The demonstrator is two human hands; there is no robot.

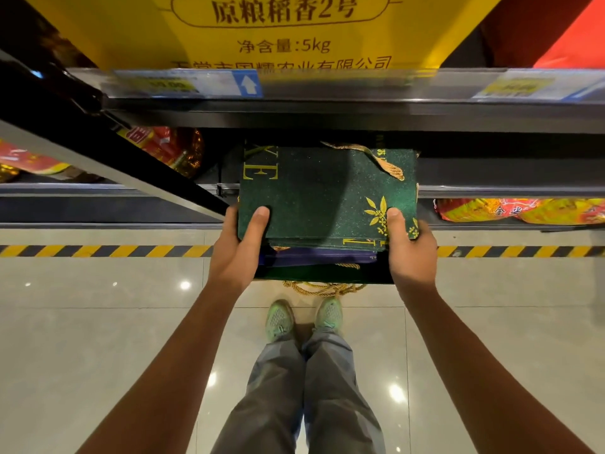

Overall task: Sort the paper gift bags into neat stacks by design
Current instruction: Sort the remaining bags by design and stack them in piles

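Two bare hands grip one stack of flat paper gift bags [327,198] by its near corners: the left hand [237,247] closed on the near-left corner, thumb flat on the top bag, fingers hidden beneath; the right hand [411,247] closed on the near-right corner, thumb on top beside a gold leaf motif, fingers likewise out of sight. Top bag: dark green, glittered, gold lettering cut off at the far-left edge so only "XE" reads; more gold letters on the near edge, partly covered. A gold cord handle [376,158] lies across its far-right corner. Beneath it: further green bags, then a purple-blue layer [314,257], then another dark green one; the count cannot be made out. A second gold cord loop [324,287] hangs from the underside of the stack, near edge. The stack's far end reaches under the upper shelf [360,106] and is lost in shadow; whether it rests on the lower shelf rail [491,191] cannot be told. Far above: a yellow sack [278,31], top cut off, and blurred price tags [186,83], unreadable. Left: oil bottles [170,149], partly hidden by a black bar. Right: red-yellow packets [517,209], cropped. Below: glossy tiled floor [98,322], striped hazard tape [98,251], green shoes [304,317].
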